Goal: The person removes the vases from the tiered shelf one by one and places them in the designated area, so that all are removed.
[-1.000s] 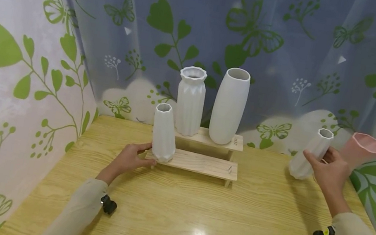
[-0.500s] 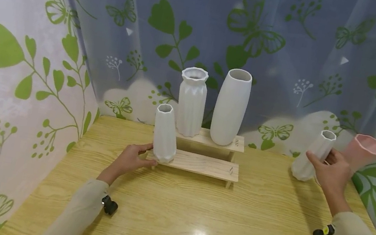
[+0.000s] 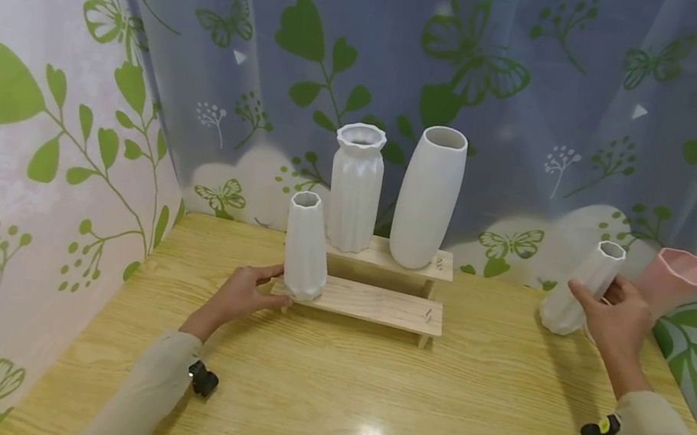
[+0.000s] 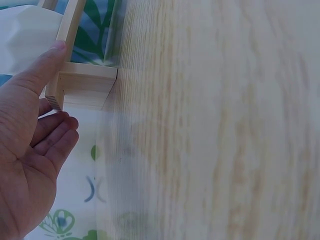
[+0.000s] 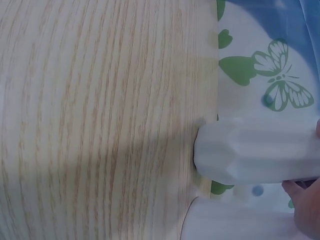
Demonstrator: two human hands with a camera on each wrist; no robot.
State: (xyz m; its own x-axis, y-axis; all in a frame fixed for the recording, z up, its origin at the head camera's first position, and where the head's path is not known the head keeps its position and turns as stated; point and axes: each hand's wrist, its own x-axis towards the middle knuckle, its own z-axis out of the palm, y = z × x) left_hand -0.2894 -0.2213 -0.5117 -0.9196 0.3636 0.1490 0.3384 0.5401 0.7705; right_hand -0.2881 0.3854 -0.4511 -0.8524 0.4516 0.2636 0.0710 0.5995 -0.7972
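Note:
My left hand [image 3: 246,293] pinches the left end of the lower board of a two-step wooden stand [image 3: 375,303]. In the left wrist view the thumb lies on the board [image 4: 75,30] and the other fingers curl beneath it. Close by, a slim white faceted vase [image 3: 305,249] stands upright on that step. At the right, my right hand [image 3: 616,319] holds a similar slim white vase [image 3: 576,293] by its side; its base is at the tabletop. In the right wrist view this vase [image 5: 250,152] shows its lower part, with few fingers visible.
On the upper step stand a ruffled-rim white vase [image 3: 354,191] and a tall smooth white vase [image 3: 427,200]. A pink vase [image 3: 669,282] is partly hidden behind my right hand. Patterned curtains [image 3: 353,32] rise behind the wooden table [image 3: 318,391].

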